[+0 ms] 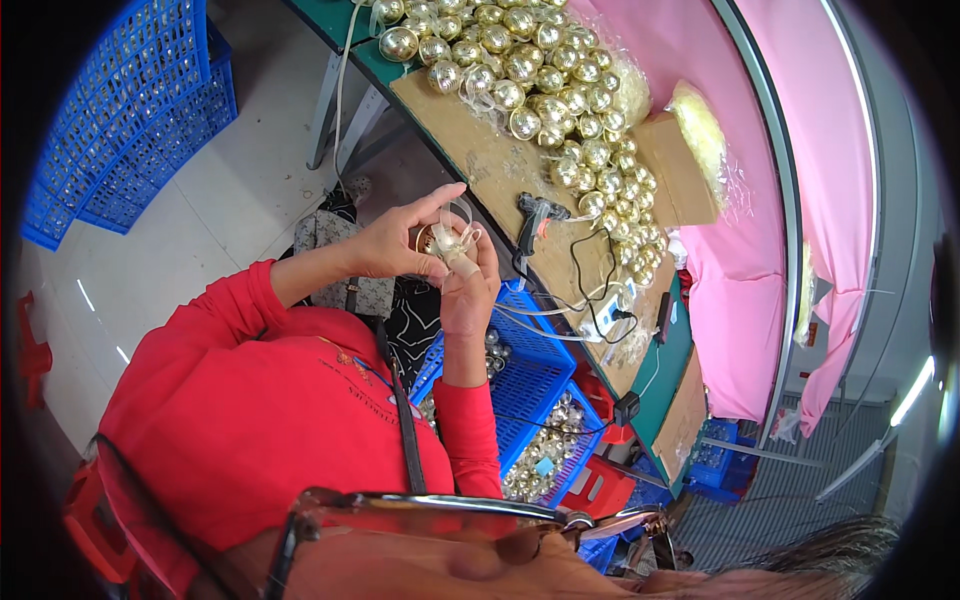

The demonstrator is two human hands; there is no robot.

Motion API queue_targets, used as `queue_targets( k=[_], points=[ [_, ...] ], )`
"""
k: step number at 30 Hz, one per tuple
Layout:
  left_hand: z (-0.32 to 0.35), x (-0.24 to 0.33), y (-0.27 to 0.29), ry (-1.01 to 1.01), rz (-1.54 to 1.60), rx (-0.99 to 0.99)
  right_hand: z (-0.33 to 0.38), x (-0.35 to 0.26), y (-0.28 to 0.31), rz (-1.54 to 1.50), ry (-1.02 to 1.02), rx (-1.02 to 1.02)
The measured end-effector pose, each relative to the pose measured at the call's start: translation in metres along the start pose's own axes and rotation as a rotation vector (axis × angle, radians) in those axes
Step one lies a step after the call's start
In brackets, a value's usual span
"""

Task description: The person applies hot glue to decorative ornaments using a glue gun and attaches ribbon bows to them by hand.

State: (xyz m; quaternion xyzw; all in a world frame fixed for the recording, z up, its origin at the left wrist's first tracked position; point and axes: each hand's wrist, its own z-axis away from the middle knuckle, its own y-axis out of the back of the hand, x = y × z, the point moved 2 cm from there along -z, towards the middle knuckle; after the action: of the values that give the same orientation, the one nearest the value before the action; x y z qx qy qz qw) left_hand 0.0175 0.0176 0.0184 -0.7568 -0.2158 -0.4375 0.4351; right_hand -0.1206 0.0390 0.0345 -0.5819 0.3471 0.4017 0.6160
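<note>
A shiny gold ball ornament [425, 239] with a pale ribbon bow [456, 240] is held up in front of my chest, beside the table edge. My left hand [385, 243] grips the ball from the left, its thumb below and its index finger stretched out above. On the other side, my right hand [472, 295] closes its fingers at the bow, and a loop of clear ribbon sticks up between the hands. A dark glue gun [533, 225] rests on the table to the right of my hands.
Gold balls [525, 70] are heaped across the far side of the cardboard-covered table [480, 150]. A white power strip [608, 314] with cables lies near its edge. Blue crates [540, 375] with more balls stand beside my right arm. Stacked blue crates [140, 120] are at the far left.
</note>
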Motion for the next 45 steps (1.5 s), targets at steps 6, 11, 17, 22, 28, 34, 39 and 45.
queue_targets(
  k=[6, 11, 17, 22, 28, 34, 39, 45],
  points=[
    [0.0, -0.006, 0.0, -0.052, -0.166, 0.023, -0.006, 0.007, 0.012, -0.073, -0.124, 0.015],
    [-0.014, -0.025, -0.004, 0.007, -0.148, -0.05, 0.003, 0.01, 0.023, -0.032, -0.148, 0.017],
    [-0.02, -0.027, -0.033, 0.125, -0.231, -0.193, 0.049, -0.021, 0.085, -0.125, 0.018, 0.184],
    [-0.023, -0.053, -0.01, 0.239, -0.148, -0.085, 0.13, -0.047, 0.206, 0.005, 0.192, 0.759],
    [-0.032, -0.062, -0.02, 0.279, -0.121, -0.097, 0.212, 0.012, 0.359, 0.048, -0.04, 1.206],
    [-0.033, -0.06, -0.012, 0.317, -0.112, -0.013, 0.199, -0.038, 0.425, 1.109, 0.171, 1.218],
    [-0.04, -0.064, -0.015, 0.349, -0.301, 0.069, 0.083, -0.157, 0.383, 1.522, 0.3, 1.153],
    [-0.093, -0.065, -0.016, 0.221, -0.453, 0.178, 0.014, -0.185, 0.414, 1.842, -0.057, 0.969]
  ],
)
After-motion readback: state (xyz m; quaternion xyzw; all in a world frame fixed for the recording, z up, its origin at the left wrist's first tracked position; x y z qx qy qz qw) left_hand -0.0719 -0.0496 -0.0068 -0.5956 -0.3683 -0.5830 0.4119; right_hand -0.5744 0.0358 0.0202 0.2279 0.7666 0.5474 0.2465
